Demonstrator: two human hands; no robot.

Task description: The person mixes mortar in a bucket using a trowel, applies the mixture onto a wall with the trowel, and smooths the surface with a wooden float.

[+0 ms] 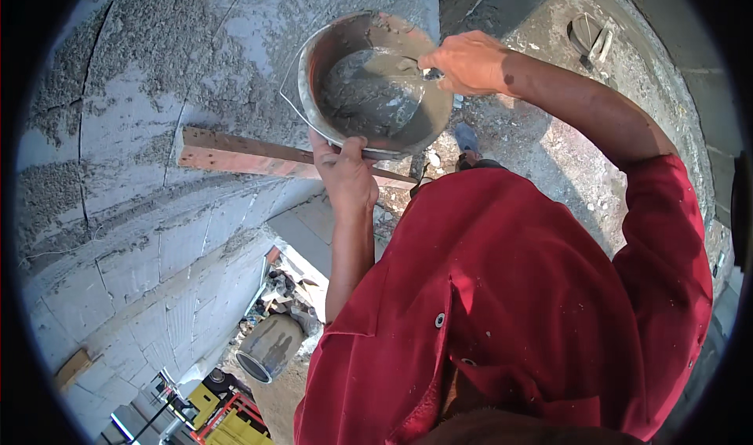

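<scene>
My left hand (343,174) grips the near rim of a round metal pan (314,69) and holds it up close to the wall. Wet grey mortar (365,92) fills the pan's bottom. My right hand (468,61) reaches over the pan's right edge, closed on the handle of a trowel (408,92) whose blade lies in the mortar. My red shirt (510,304) fills the lower right of the head view.
A grey block wall (157,131) with rough fresh plaster patches spans the left. A reddish wooden batten (235,153) juts from it just under the pan. Far below lie a metal drum (271,347), rubble and yellow equipment (212,414). Concrete ground (580,131) is at right.
</scene>
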